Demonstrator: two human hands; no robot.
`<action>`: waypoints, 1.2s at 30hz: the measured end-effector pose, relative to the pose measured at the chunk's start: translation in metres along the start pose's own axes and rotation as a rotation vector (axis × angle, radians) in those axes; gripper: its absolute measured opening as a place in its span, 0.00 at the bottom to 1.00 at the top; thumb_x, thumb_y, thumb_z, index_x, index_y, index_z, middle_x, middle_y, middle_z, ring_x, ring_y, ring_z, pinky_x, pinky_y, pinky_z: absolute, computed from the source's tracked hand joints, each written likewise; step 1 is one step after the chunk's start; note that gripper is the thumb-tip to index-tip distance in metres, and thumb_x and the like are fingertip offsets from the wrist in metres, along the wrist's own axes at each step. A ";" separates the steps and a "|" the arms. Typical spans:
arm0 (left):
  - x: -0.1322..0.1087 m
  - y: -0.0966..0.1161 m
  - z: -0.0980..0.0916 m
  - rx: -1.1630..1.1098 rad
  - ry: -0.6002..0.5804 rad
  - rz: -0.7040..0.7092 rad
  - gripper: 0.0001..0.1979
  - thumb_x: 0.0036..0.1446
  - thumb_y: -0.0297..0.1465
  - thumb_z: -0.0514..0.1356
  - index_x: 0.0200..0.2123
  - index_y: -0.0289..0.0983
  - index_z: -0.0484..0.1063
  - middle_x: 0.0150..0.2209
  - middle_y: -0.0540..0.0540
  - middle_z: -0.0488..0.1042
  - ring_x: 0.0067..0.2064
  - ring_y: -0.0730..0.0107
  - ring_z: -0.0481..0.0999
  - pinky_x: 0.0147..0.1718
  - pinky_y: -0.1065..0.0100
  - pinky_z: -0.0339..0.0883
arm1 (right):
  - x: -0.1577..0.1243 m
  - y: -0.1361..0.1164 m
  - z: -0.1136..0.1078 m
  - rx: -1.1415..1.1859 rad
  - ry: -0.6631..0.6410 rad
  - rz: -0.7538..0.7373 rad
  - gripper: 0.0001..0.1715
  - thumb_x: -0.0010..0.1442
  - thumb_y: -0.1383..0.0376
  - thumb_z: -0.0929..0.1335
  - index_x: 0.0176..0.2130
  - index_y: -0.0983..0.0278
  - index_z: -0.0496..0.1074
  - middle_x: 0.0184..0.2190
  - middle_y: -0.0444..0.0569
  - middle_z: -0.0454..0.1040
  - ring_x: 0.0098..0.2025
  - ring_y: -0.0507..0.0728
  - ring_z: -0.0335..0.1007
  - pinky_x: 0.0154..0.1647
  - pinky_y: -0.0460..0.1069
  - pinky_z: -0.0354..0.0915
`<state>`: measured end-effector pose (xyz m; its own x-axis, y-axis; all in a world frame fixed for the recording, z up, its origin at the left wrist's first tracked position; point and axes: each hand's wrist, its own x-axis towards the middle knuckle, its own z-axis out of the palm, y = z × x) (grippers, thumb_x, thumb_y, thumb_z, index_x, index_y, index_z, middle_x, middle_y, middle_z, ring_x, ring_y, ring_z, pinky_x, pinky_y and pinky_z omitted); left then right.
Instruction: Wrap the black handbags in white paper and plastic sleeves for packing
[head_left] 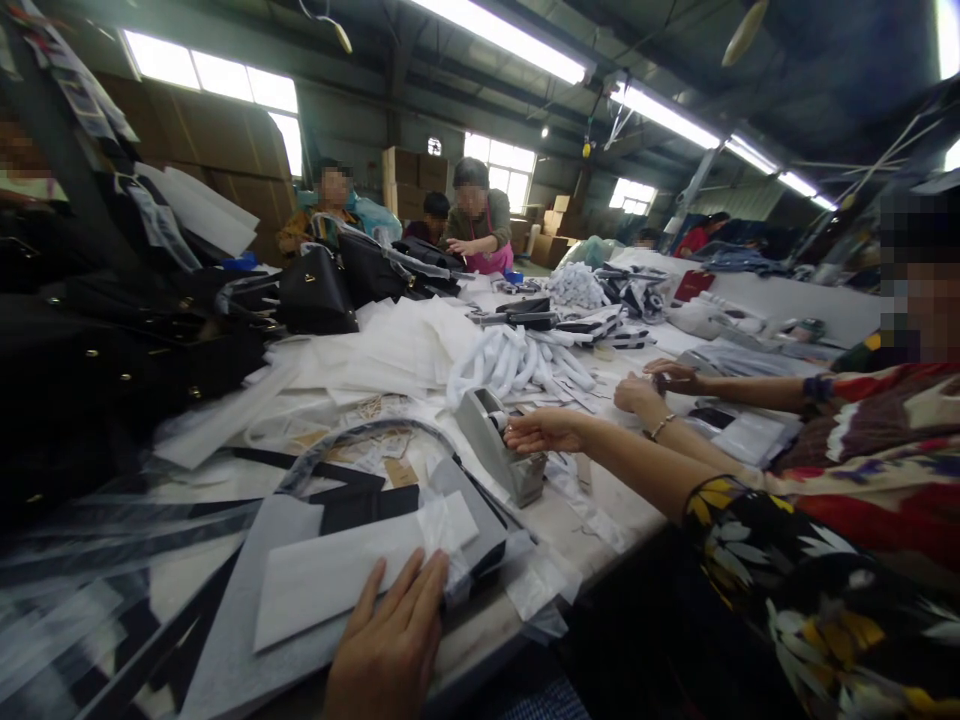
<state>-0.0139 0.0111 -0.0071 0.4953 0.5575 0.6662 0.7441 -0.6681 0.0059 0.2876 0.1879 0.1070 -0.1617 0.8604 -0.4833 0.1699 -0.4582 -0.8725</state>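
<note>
My left hand (397,625) lies flat with its fingers stretched out, at the near edge of a white foam sheet (360,570). The sheet rests over a dark handbag (491,535) partly covered in grey-white paper (247,610). The bag's curved handle (360,432) is wrapped in clear plastic. My right hand (546,430) reaches to a grey tape dispenser (491,450) beyond the bag. Its fingertips pinch at the tape by the roll, though the strip itself is hard to make out.
Black handbags (315,290) are piled along the left. White foam sheets (397,345) and white padded tubes (517,360) lie beyond the dispenser. At right, a co-worker's hands (641,395) work close to my right arm. Other people stand across the table (480,635).
</note>
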 end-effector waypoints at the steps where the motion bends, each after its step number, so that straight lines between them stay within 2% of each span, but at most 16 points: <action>1: -0.001 -0.001 0.001 0.000 0.000 0.005 0.20 0.66 0.25 0.53 0.60 0.34 0.68 0.56 0.49 0.77 0.56 0.68 0.76 0.71 0.61 0.33 | -0.005 -0.001 0.000 0.023 0.026 -0.011 0.11 0.66 0.68 0.68 0.33 0.72 0.74 0.28 0.53 0.79 0.27 0.51 0.78 0.29 0.45 0.77; 7: -0.002 0.000 0.001 -0.011 -0.013 0.000 0.19 0.67 0.26 0.53 0.60 0.34 0.68 0.57 0.50 0.75 0.57 0.66 0.75 0.71 0.60 0.34 | -0.065 -0.003 -0.002 0.127 0.168 -0.132 0.08 0.63 0.63 0.72 0.36 0.67 0.76 0.34 0.50 0.80 0.30 0.47 0.76 0.30 0.39 0.72; 9: -0.002 0.000 0.001 -0.013 -0.009 -0.005 0.19 0.67 0.26 0.53 0.60 0.34 0.69 0.57 0.50 0.75 0.57 0.67 0.75 0.71 0.60 0.34 | -0.085 0.008 0.000 0.121 0.182 -0.143 0.10 0.58 0.61 0.75 0.35 0.67 0.78 0.36 0.51 0.80 0.30 0.48 0.75 0.29 0.40 0.72; 12: -0.001 0.001 0.000 -0.017 0.000 -0.003 0.19 0.67 0.26 0.53 0.60 0.33 0.69 0.57 0.50 0.75 0.57 0.66 0.75 0.71 0.59 0.36 | -0.103 0.037 0.007 0.106 0.226 -0.140 0.16 0.52 0.58 0.78 0.35 0.67 0.78 0.35 0.51 0.80 0.30 0.49 0.74 0.29 0.41 0.71; 15: 0.003 0.002 -0.003 -0.031 0.019 -0.005 0.18 0.67 0.26 0.53 0.59 0.33 0.70 0.56 0.50 0.76 0.55 0.65 0.76 0.71 0.59 0.37 | -0.101 0.070 0.013 0.099 0.286 -0.148 0.21 0.48 0.53 0.79 0.34 0.67 0.77 0.33 0.50 0.79 0.29 0.49 0.73 0.28 0.42 0.70; 18: 0.009 0.003 -0.007 -0.043 0.054 -0.012 0.17 0.67 0.26 0.52 0.56 0.33 0.72 0.54 0.49 0.78 0.53 0.65 0.78 0.70 0.61 0.39 | -0.085 0.094 0.012 -0.025 0.325 -0.198 0.24 0.49 0.49 0.76 0.34 0.67 0.77 0.32 0.51 0.80 0.26 0.49 0.71 0.25 0.44 0.67; 21: 0.013 0.004 -0.010 -0.046 0.067 -0.020 0.17 0.68 0.26 0.51 0.54 0.32 0.73 0.52 0.49 0.79 0.51 0.65 0.79 0.70 0.63 0.40 | -0.070 0.106 0.002 -0.178 0.355 -0.256 0.24 0.49 0.48 0.75 0.31 0.67 0.77 0.28 0.51 0.79 0.24 0.50 0.69 0.23 0.44 0.64; 24: 0.014 0.005 -0.011 -0.061 0.072 -0.019 0.16 0.68 0.26 0.51 0.54 0.32 0.74 0.51 0.49 0.80 0.51 0.65 0.80 0.70 0.63 0.41 | -0.073 0.103 -0.007 -0.260 0.369 -0.292 0.19 0.49 0.52 0.76 0.30 0.66 0.79 0.26 0.48 0.79 0.24 0.51 0.69 0.24 0.45 0.63; 27: 0.013 0.006 -0.010 -0.071 0.078 -0.035 0.16 0.67 0.25 0.52 0.54 0.32 0.73 0.52 0.49 0.80 0.51 0.65 0.79 0.70 0.62 0.42 | -0.092 0.085 -0.006 -0.500 0.257 -0.433 0.11 0.56 0.56 0.73 0.33 0.62 0.80 0.29 0.47 0.80 0.27 0.53 0.72 0.31 0.47 0.67; 31: 0.012 0.008 -0.009 -0.082 0.079 -0.070 0.17 0.67 0.24 0.52 0.55 0.33 0.73 0.52 0.48 0.79 0.52 0.66 0.78 0.70 0.61 0.42 | -0.109 0.044 0.019 -0.878 -0.068 -0.664 0.11 0.64 0.60 0.68 0.38 0.60 0.81 0.32 0.48 0.80 0.33 0.55 0.74 0.39 0.49 0.67; 33: 0.011 0.009 -0.009 -0.085 0.059 -0.081 0.17 0.67 0.24 0.53 0.56 0.33 0.72 0.53 0.49 0.78 0.54 0.65 0.77 0.70 0.61 0.41 | -0.103 0.024 0.040 -0.969 -0.222 -0.718 0.12 0.64 0.60 0.67 0.39 0.59 0.81 0.33 0.48 0.80 0.34 0.55 0.74 0.39 0.48 0.66; 36: 0.010 0.010 -0.009 -0.084 0.040 -0.105 0.17 0.68 0.25 0.53 0.56 0.33 0.72 0.54 0.49 0.78 0.55 0.65 0.77 0.70 0.60 0.39 | -0.078 0.001 0.076 -1.118 -0.382 -0.803 0.09 0.63 0.60 0.69 0.36 0.58 0.81 0.31 0.46 0.79 0.32 0.54 0.73 0.35 0.46 0.62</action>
<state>-0.0053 0.0054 0.0065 0.3967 0.6076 0.6881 0.7502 -0.6466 0.1385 0.2270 0.1034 0.1386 -0.7961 0.6039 -0.0403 0.5436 0.6842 -0.4861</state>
